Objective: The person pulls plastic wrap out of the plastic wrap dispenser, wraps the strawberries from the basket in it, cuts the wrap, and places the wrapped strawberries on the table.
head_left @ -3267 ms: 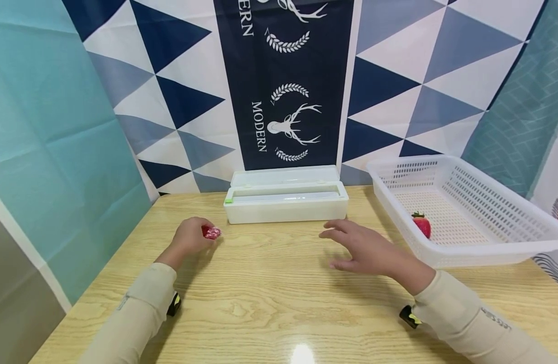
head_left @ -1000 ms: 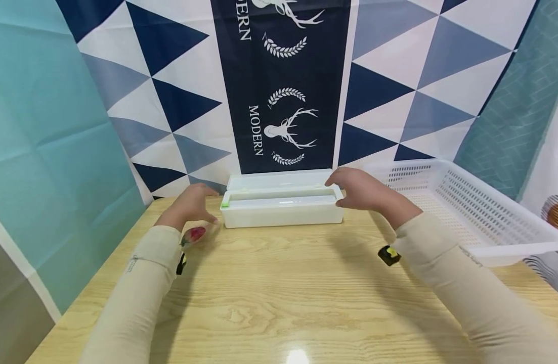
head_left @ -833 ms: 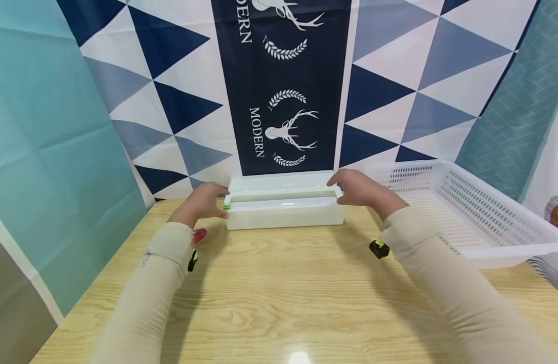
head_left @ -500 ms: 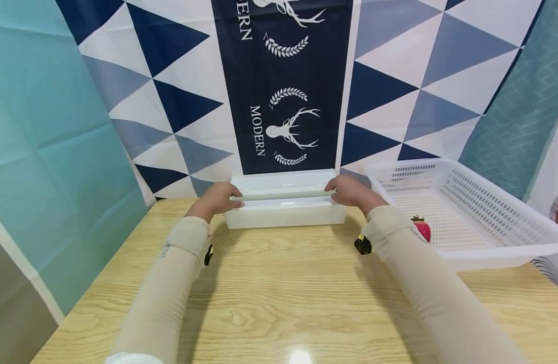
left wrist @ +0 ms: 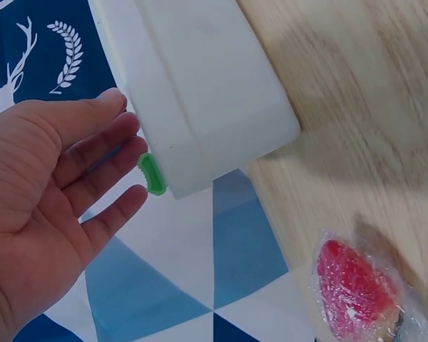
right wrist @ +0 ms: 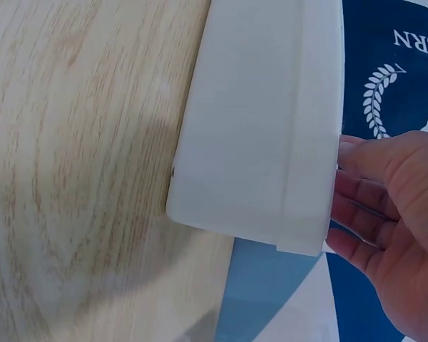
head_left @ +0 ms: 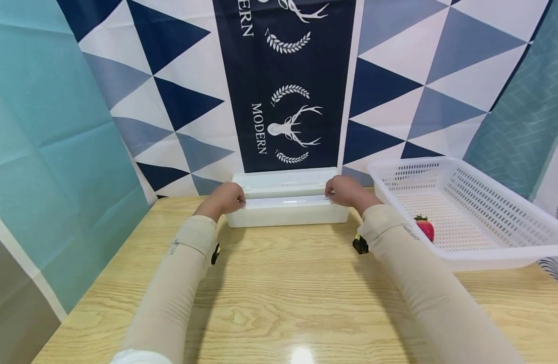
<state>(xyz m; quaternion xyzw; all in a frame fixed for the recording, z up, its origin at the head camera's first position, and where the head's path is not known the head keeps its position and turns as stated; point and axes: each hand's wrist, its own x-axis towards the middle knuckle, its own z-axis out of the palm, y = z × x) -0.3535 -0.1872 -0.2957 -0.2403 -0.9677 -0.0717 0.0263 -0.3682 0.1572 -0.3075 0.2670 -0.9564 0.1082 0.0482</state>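
Note:
A long white cling film dispenser point(head_left: 285, 215) stands at the back of the table with its lid raised. My left hand point(head_left: 228, 197) bends over its left end, thumb and fingertips pinching at the top front edge, where the clear film is hard to make out. At the opposite end my right hand point(head_left: 344, 191) pinches the same edge. A green slider point(left wrist: 152, 174) sits by my left fingers in the left wrist view. Below it in that view, a strawberry wrapped in clear film point(left wrist: 357, 292) lies on the wood; in the head view it is hidden.
A white perforated basket point(head_left: 502, 252) stands on the right of the table, with an unwrapped strawberry point(head_left: 425, 228) inside. Patterned cloth point(head_left: 288, 76) hangs right behind the dispenser. The wooden table point(head_left: 279, 293) stretches out in front.
My left hand has let go of the wrapped strawberry on the left. Both hands have moved in to the dispenser's ends, and their fingers have closed at its front edge.

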